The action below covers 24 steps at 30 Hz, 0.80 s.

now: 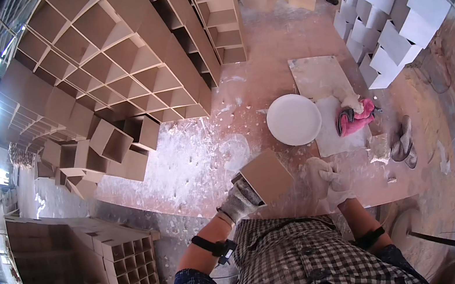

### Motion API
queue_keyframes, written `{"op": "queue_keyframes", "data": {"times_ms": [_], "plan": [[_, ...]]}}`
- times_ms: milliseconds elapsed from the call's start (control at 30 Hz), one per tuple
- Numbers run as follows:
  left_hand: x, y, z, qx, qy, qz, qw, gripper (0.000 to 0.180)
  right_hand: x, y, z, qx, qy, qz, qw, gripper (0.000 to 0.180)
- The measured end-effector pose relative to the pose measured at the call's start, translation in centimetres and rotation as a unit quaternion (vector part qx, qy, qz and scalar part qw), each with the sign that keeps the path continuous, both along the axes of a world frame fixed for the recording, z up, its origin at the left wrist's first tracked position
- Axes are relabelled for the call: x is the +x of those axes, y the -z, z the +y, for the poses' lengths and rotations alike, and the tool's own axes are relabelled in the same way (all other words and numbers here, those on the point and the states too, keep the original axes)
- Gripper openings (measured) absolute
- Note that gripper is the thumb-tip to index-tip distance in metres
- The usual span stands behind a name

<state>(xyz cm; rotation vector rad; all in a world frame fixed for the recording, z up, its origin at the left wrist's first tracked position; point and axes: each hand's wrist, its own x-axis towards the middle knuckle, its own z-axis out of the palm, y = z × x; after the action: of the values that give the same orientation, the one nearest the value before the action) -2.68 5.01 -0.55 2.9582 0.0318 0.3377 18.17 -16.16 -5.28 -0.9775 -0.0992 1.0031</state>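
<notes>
My left hand (238,199), in a grey dust-marked work glove, grips a small brown square-sided box (268,176) by its left side. The box is tilted, with a flat brown face turned up. To the right of it, apart from the box, my right hand (327,180) wears a pale, whitened glove. Its fingers look curled in, and whatever they may hold is hidden. Just beyond both hands lies a round white shallow dish (293,120).
Brown open-fronted cubby shelving (109,59) rises at far left, with loose brown boxes (113,141) before it. A gridded brown stack (134,267) stands near left. White boxes (380,25) are stacked far right. A pink cloth (353,118) and dark footwear (403,144) lie at right.
</notes>
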Motion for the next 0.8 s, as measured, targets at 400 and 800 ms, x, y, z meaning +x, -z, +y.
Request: {"op": "queue_keyframes", "data": {"times_ms": [400,800], "plan": [[0.2,1.3,-1.6,-0.016,-0.037,0.001,0.999,0.035,-0.6,-0.2,-0.2,-0.027,0.029,0.012,0.999,0.024],[0.8,1.3,-1.8,-0.008,-0.017,-0.013,1.000,0.037,-0.5,-0.5,-0.8,-0.012,0.023,0.038,0.999,0.022]]}}
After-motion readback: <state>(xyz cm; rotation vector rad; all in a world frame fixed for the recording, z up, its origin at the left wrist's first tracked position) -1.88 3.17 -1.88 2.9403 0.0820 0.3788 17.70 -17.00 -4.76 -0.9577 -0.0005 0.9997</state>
